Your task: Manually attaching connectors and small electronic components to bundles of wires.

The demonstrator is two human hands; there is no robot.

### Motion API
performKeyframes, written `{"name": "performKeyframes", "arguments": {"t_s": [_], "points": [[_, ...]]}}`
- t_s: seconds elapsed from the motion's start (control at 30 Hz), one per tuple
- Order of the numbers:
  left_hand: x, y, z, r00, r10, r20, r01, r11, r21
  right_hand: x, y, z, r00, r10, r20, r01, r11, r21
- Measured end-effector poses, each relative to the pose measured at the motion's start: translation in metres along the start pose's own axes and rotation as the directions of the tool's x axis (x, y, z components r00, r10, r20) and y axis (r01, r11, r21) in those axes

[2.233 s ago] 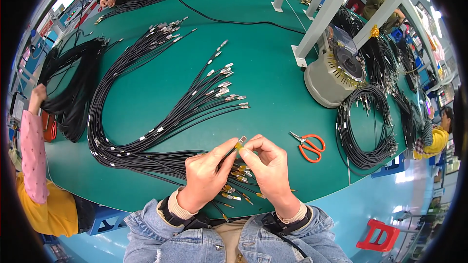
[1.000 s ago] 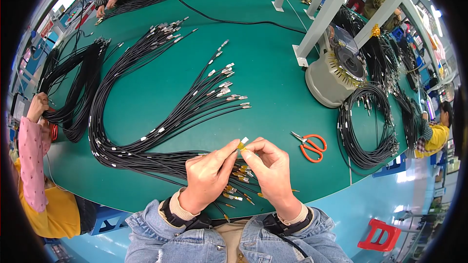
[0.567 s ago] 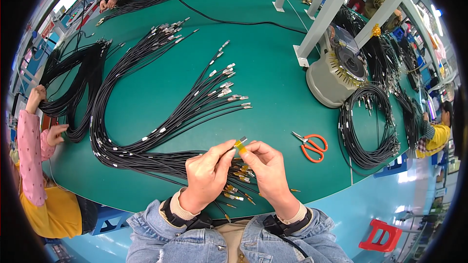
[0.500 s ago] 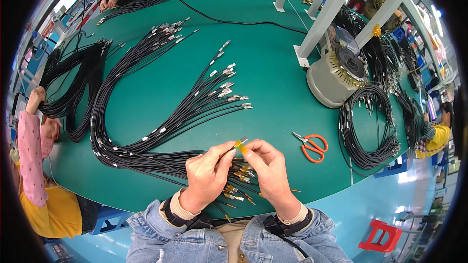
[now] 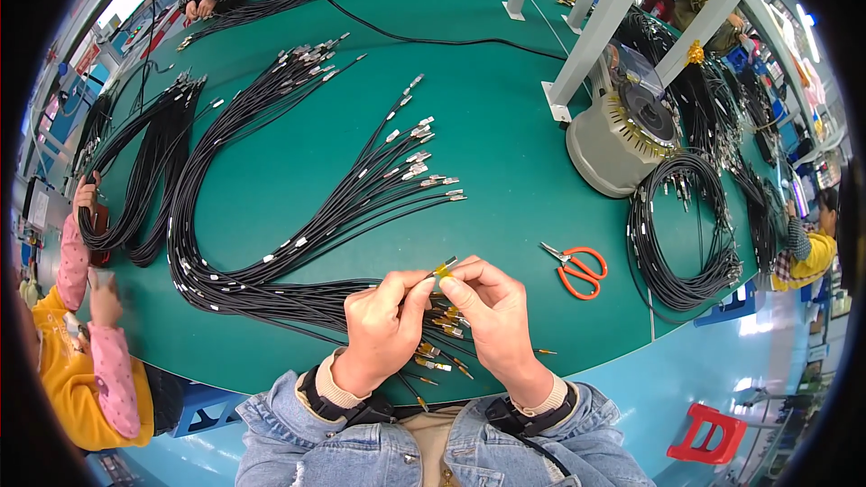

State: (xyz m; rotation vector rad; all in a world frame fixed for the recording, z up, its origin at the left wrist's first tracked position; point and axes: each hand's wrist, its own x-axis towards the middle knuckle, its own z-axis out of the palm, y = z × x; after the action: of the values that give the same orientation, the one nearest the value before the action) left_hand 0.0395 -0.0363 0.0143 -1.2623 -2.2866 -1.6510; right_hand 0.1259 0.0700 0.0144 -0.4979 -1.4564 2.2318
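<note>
Fingertips of my left hand (image 5: 386, 320) pinch the end of a black cable, whose metal connector (image 5: 451, 261) points up and right. Yellow tape (image 5: 441, 271) is wrapped around the cable just below the metal. My right hand (image 5: 498, 329) is closed, its thumb and index finger pressed on the tape; its fingers partly hide it. Under and beside both hands lie several cable ends with yellow tape (image 5: 431, 364). They belong to a long black cable bundle (image 5: 230, 289) that curves to the left, its other metal ends (image 5: 419, 162) fanned out ahead.
Orange-handled snips (image 5: 577, 272) lie right of my hands on the green table (image 5: 505, 144). Farther right are a coiled cable bundle (image 5: 639, 234), a grey round machine (image 5: 600, 158) and metal posts (image 5: 591, 45). At left a person in pink sleeves (image 5: 115, 370) handles another bundle (image 5: 149, 180).
My right thumb has shifted slightly left and up over the tape, and less yellow tape shows between my hands. The person at left has lowered one hand away from their bundle.
</note>
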Motion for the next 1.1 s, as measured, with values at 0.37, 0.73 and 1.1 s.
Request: {"name": "performKeyframes", "arguments": {"t_s": [0.37,0.73,1.1], "points": [[-0.001,0.001,-0.001,0.992,-0.091,0.088,0.093,0.995,-0.023,0.002,0.004,0.000,0.999,-0.029,-0.014,0.029,1.000,0.003],[0.005,-0.007,-0.019,0.889,-0.235,0.392,0.382,0.854,-0.354,0.003,0.005,0.000,0.999,-0.024,0.026,0.025,0.999,-0.042],[0.023,-0.025,-0.046,0.485,-0.201,0.851,0.845,0.358,-0.397,0.016,0.015,-0.001,0.958,-0.176,0.227,0.181,0.984,-0.001]]}}
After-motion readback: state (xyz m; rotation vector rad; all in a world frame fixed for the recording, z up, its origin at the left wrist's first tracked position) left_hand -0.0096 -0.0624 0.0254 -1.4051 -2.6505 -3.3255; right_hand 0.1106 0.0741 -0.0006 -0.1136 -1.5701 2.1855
